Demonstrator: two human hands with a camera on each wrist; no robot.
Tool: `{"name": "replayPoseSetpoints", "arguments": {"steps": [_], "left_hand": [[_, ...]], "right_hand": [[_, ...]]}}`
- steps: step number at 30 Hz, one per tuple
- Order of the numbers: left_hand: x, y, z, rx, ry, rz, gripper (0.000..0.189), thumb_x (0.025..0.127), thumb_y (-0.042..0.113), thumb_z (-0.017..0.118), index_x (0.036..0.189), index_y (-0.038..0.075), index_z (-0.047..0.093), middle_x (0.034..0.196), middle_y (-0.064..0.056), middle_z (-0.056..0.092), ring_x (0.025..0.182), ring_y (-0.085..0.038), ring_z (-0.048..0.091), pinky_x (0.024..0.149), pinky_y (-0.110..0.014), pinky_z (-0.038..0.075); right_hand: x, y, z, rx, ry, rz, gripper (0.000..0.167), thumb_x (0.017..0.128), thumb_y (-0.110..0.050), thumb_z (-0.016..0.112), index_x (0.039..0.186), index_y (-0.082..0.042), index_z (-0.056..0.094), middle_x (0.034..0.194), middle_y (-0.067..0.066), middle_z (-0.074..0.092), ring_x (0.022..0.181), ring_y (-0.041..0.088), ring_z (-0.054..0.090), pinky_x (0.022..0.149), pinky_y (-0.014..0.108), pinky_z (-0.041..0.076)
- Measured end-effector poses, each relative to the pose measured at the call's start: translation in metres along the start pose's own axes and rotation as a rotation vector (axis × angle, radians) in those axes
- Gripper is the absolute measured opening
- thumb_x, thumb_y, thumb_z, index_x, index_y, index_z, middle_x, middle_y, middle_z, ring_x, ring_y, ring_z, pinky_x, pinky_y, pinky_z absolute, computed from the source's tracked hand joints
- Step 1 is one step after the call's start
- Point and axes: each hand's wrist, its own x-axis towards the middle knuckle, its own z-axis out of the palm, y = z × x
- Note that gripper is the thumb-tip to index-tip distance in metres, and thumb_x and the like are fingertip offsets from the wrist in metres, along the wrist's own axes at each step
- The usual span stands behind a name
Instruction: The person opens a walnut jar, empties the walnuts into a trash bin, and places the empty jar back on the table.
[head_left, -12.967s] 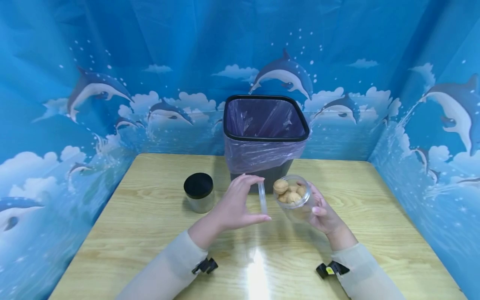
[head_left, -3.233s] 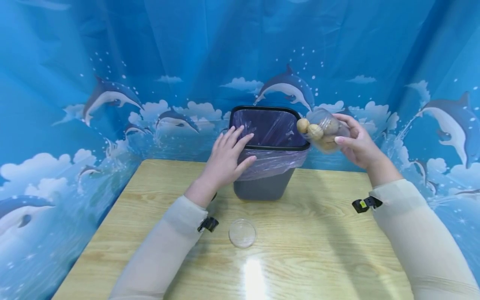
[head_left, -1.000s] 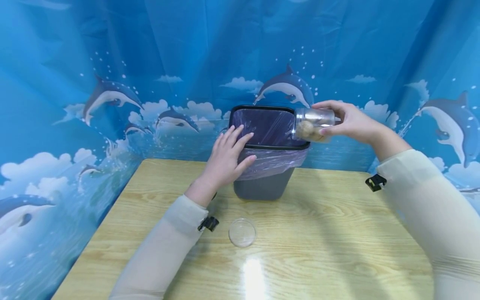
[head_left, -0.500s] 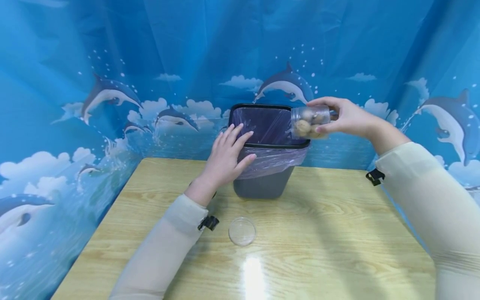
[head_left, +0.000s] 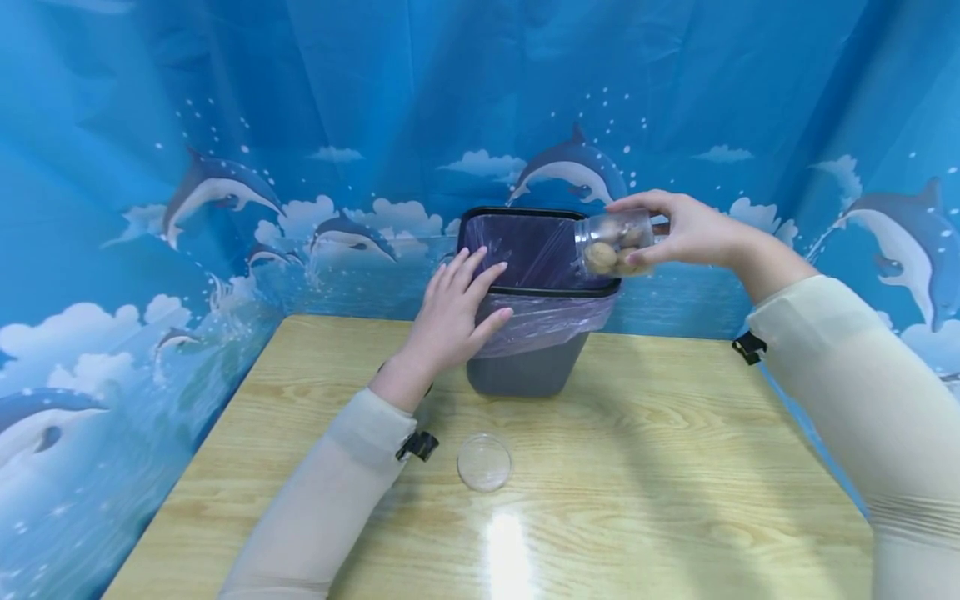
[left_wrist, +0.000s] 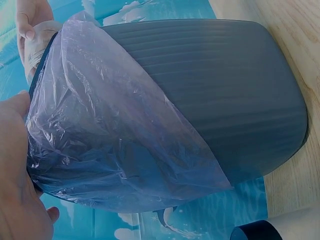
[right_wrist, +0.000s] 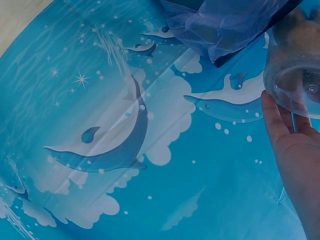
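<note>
My right hand (head_left: 678,236) holds a clear jar (head_left: 637,225) tipped on its side, its mouth pointing left over the right rim of the trash bin (head_left: 525,367). Several walnuts (head_left: 600,257) lie inside the jar. In the right wrist view the fingertips curl against the jar's base (right_wrist: 295,102). My left hand (head_left: 457,312) rests on the bin's front-left rim, fingers straight and spread. From the left wrist view, the jar (left_wrist: 41,42) sits at the bin's far edge. A clear round lid (head_left: 484,462) lies flat on the table in front of the bin.
A purple plastic liner (head_left: 543,325) folds over the bin's black rim. A second jar with a black lid (left_wrist: 257,231) stands on the wooden table (head_left: 675,467), mostly hidden behind my left wrist in the head view. A blue dolphin-print curtain (head_left: 337,125) encloses the back and sides.
The lid went from my left hand to the table, and that hand moved onto the bin. My right hand carried the jar up and tipped it; lately it shifted slightly left over the opening.
</note>
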Motion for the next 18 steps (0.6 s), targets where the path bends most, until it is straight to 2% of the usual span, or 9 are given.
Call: {"name": "replayPoseSetpoints", "arguments": {"steps": [3,6,10,18], "left_hand": [[0.000,0.000,0.000,0.000,-0.002,0.000,0.068,0.101,0.059,0.042,0.159,0.028,0.027,0.168,-0.003,0.009,0.154,-0.025,0.000,0.122,-0.050,0.000],[0.000,0.000,0.000,-0.002,-0.006,-0.003,0.068,0.102,0.059,0.043,0.159,0.028,0.026,0.168,-0.003,0.008,0.154,-0.025,0.000,0.122,-0.051,0.001],[0.000,0.000,-0.001,-0.004,-0.007,-0.004,0.068,0.102,0.059,0.043,0.159,0.028,0.026,0.168,-0.003,0.008,0.154,-0.025,0.000,0.122,-0.051,0.001],[0.000,-0.001,0.000,-0.003,0.004,0.004,0.067,0.102,0.059,0.043,0.159,0.028,0.027,0.168,-0.003,0.010,0.154,-0.027,0.002,0.122,-0.052,0.003]], "right_hand": [[0.001,-0.002,0.000,-0.018,-0.004,0.022,0.079,0.086,-0.031,0.080,0.154,-0.023,0.039,0.157,0.009,0.029,0.137,0.041,0.035,0.098,0.060,0.043],[0.002,-0.004,0.000,-0.030,-0.011,0.030,0.078,0.086,-0.032,0.080,0.154,-0.024,0.040,0.156,0.009,0.030,0.133,0.044,0.040,0.090,0.056,0.048],[0.003,-0.007,-0.001,-0.038,-0.026,0.024,0.077,0.087,-0.030,0.080,0.153,-0.024,0.040,0.156,0.010,0.029,0.134,0.045,0.039,0.091,0.058,0.048],[0.005,-0.011,-0.002,-0.058,-0.033,0.020,0.078,0.088,-0.027,0.079,0.155,-0.022,0.039,0.162,0.010,0.022,0.140,0.046,0.031,0.101,0.064,0.041]]}}
